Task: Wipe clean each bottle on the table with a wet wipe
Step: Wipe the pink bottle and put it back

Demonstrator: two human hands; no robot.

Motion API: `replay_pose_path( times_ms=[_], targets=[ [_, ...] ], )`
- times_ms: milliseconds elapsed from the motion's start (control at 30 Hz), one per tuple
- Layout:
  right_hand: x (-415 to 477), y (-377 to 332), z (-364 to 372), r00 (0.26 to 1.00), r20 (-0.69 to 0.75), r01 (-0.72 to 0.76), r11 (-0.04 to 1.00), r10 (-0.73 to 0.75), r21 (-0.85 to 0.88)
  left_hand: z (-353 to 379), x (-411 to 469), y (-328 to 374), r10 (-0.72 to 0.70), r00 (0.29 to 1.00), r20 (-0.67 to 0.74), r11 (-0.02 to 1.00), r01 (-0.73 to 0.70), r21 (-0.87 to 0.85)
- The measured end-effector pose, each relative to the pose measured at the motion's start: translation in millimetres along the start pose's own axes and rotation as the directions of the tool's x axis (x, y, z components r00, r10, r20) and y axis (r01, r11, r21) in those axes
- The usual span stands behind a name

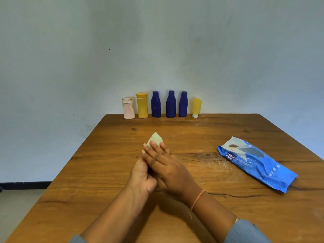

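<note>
Bottles [171, 105]: six upright in a row at the far edge of the table [105, 172]; likely light plastic, so grasp round the body. Wet wipe [155, 138], soft and limp, mid-table: left hand [142, 176] grips it, right hand [168, 165] lies straight-fingered over it.

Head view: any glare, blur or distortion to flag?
Head view: light even and diffuse; soft shadow under left hand and right hand on the table; mild sheen on the wipes pack; bottle row slightly soft; wet wipe not blown out; wide-angle stretch toward the edges.
</note>
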State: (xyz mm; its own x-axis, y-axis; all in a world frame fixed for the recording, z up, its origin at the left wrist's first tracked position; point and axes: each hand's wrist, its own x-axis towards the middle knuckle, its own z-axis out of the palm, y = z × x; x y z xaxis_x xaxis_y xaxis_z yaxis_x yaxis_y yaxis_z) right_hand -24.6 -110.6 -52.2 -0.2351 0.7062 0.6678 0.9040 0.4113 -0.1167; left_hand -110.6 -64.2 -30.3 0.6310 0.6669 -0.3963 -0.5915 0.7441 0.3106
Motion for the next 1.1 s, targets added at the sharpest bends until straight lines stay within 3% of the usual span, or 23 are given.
replay_pose_path(
  times_ms=[100, 167, 200, 233, 300, 367, 433, 500, 667, 800, 867, 1000, 1100],
  targets=[
    [8, 4, -10, 0.989, 0.007, -0.143, 0.969, 0.145, 0.199, 1, 0, 1, 0.084, 0.996, 0.032, 0.995, -0.086, 0.051],
    [6, 4, -9, 0.941, -0.007, -0.301, 0.846, 0.338, 0.439, 3, 0, -1, 0.13, 0.991, 0.015, 0.987, -0.131, 0.093],
    [5, 2, -9, 0.883, 0.001, -0.381, 0.713, 0.47, 0.589, 3, 2, -2, 0.172, 0.985, -0.012, 0.979, -0.169, 0.115],
    [5, -2, -8, 0.793, 0.052, -0.441, 0.512, 0.607, 0.737, 3, 2, -3, 0.227, 0.973, -0.036, 0.965, -0.22, 0.14],
    [4, -8, -4, 0.586, 0.266, -0.407, -0.006, 0.766, 0.913, -1, 6, -4, 0.349, 0.936, -0.049, 0.918, -0.331, 0.219],
    [4, -12, -3, 0.452, 0.503, -0.217, -0.455, 0.737, 0.863, -6, 8, -6, 0.453, 0.891, -0.027, 0.838, -0.415, 0.355],
    [5, -13, -7, 0.428, 0.617, -0.091, -0.648, 0.66, 0.756, -13, 9, -7, 0.513, 0.857, 0.047, 0.738, -0.469, 0.485],
    [6, -14, -11, 0.412, 0.654, -0.087, -0.687, 0.635, 0.722, -19, 9, -8, 0.535, 0.834, 0.133, 0.67, -0.515, 0.535],
    [11, -11, -12, 0.335, 0.634, -0.113, -0.639, 0.697, 0.761, -24, 12, -5, 0.575, 0.773, 0.266, 0.491, -0.587, 0.643],
    [9, -11, -12, 0.354, 0.65, -0.108, -0.661, 0.672, 0.742, -30, 6, -6, 0.572, 0.706, 0.418, 0.139, -0.586, 0.799],
    [7, -10, -11, 0.334, 0.657, -0.179, -0.639, 0.675, 0.748, -35, 5, -5, 0.573, 0.676, 0.462, 0.041, -0.588, 0.808],
    [5, -4, -14, 0.257, 0.663, -0.405, -0.545, 0.703, 0.735, -32, 3, -2, 0.601, 0.639, 0.48, -0.022, -0.587, 0.809],
    [6, 4, -21, 0.262, 0.634, -0.43, -0.5, 0.728, 0.752, -27, 3, 5, 0.654, 0.645, 0.395, 0.073, -0.574, 0.816]
  ],
)
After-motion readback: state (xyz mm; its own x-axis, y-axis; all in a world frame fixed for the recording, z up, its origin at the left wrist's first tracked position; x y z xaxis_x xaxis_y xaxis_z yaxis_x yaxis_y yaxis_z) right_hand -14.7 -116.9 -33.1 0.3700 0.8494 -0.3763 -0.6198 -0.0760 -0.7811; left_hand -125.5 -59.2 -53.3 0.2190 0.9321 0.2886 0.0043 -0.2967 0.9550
